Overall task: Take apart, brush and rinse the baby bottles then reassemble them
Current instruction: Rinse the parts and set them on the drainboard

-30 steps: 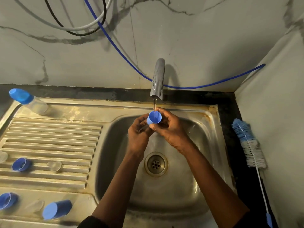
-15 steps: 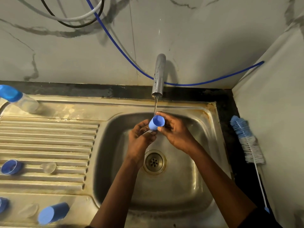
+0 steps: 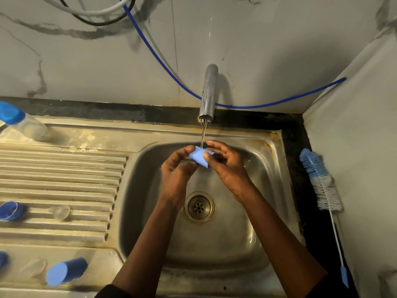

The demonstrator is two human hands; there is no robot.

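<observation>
A blue bottle cap (image 3: 198, 157) lies on its side under the thin stream of water from the tap (image 3: 208, 93), over the sink basin (image 3: 247, 229). My right hand (image 3: 225, 166) pinches it between thumb and fingers. My left hand (image 3: 177, 168) holds its left end with curled fingers. On the drainboard lie another blue cap (image 3: 65, 271), a blue ring (image 3: 10, 210), two clear teats (image 3: 61, 212) (image 3: 34, 266) and an assembled bottle (image 3: 21, 122) with a blue cap at the far left.
A bottle brush (image 3: 320, 181) with blue and white bristles lies on the dark counter right of the sink. The drain (image 3: 199, 207) sits below my hands. Hoses and a blue tube (image 3: 150, 46) hang on the wall behind the tap.
The cap has turned from open end facing up to lying on its side in the stream. Both hands stay under the tap. The camera has shifted slightly right.
</observation>
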